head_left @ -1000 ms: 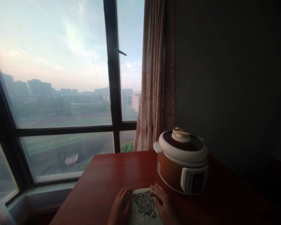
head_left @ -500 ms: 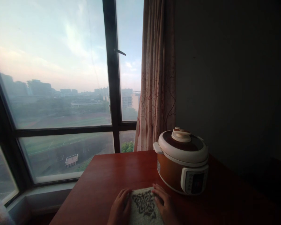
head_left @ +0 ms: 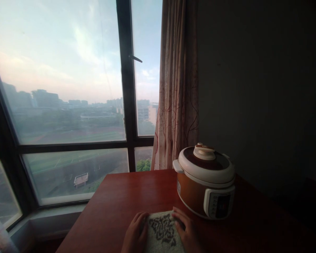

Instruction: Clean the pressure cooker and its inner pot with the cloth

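Note:
A pale folded cloth (head_left: 162, 232) with a dark woven pattern lies at the near edge of a reddish wooden table (head_left: 126, 200). My left hand (head_left: 135, 234) rests along the cloth's left side, fingers curled against its edge. On the cloth's right side lies my right hand (head_left: 186, 230), its fingers laid over the top right corner. Both hands are cut off by the bottom of the picture. Just beyond my right hand stands an orange and white electric cooker (head_left: 205, 181) with its lid on.
A large window (head_left: 63, 102) with a dark frame fills the left, looking out over buildings and a field. A pinkish patterned curtain (head_left: 177, 84) hangs beside it. A dark wall (head_left: 260, 91) runs behind the cooker on the right.
The hands and cloth have hardly moved; my right hand's fingers have shifted slightly on the cloth's corner. The view has drifted a touch.

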Available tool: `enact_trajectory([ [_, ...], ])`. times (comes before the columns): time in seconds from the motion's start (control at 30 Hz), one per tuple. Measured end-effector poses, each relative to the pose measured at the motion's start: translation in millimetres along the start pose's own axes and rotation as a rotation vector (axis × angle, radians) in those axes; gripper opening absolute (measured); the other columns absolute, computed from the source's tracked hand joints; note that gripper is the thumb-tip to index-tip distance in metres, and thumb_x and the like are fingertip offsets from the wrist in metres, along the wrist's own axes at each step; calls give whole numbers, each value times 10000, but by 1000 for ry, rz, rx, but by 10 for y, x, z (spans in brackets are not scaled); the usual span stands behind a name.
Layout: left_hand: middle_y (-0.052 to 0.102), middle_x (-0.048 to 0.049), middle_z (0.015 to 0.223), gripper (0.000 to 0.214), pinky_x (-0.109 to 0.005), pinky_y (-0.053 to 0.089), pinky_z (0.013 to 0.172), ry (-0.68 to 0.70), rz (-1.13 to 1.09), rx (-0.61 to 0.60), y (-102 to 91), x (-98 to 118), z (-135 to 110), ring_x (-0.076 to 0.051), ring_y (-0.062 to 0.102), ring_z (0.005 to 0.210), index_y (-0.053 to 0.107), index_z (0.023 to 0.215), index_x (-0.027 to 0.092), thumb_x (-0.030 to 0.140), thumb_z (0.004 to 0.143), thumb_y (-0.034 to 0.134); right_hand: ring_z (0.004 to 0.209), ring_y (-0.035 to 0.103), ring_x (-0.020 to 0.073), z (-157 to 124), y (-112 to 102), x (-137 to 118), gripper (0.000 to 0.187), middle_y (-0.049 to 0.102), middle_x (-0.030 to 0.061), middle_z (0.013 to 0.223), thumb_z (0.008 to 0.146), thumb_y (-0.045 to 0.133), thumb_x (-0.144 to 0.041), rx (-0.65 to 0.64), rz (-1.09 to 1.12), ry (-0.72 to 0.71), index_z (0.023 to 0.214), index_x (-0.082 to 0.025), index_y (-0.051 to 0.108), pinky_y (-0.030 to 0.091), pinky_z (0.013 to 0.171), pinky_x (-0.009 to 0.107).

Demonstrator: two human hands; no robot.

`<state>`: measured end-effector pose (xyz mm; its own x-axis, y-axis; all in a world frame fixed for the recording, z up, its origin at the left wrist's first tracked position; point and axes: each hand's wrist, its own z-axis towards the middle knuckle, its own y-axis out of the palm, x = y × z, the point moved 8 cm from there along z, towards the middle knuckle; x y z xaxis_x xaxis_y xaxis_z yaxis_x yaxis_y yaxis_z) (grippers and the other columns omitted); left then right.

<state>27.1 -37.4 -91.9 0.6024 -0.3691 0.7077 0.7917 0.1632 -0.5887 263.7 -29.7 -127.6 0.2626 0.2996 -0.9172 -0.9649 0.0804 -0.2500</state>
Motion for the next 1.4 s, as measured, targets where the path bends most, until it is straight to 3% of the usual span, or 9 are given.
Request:
enact_trajectory([
  [1.4,719,-105,1102,286,-329,538,897,-1,4,5,-18,38,-3,-237,685,1012,713,1079,213,315,901,515,1194,610,311,5,-47,-38,336,673,159,1242,850,579,-418,40,36,18,989,-174,764,416,1085,482],
])
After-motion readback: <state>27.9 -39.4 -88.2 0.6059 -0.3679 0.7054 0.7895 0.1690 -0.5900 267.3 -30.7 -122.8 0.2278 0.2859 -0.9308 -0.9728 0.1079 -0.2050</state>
